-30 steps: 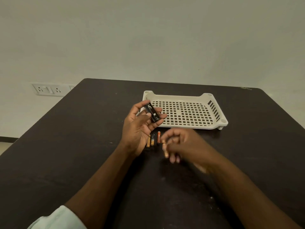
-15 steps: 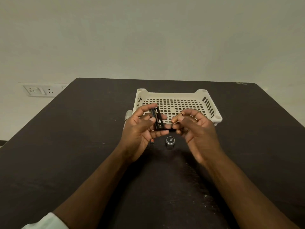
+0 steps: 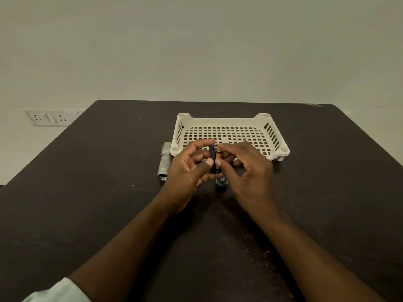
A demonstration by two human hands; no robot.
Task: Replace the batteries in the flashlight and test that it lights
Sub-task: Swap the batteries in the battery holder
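My left hand (image 3: 187, 171) holds a black battery holder (image 3: 212, 159) upright between thumb and fingers, above the table's middle. My right hand (image 3: 246, 168) pinches a small copper-and-black battery (image 3: 218, 154) against the holder's right side. The silver flashlight body (image 3: 164, 162) lies on the dark table just left of my left hand, its open end toward me. The flashlight's dark tail cap (image 3: 221, 183) stands on the table below and between my hands. The other loose batteries are hidden behind my hands.
A white perforated plastic tray (image 3: 274, 136) sits on the dark table (image 3: 87, 192) right behind my hands. A wall socket plate (image 3: 46, 117) is on the wall at the far left. The table's far edge runs along the wall.
My right hand picked a battery off the table, rose to the holder and now presses it against its side. The left hand turned the holder upright.
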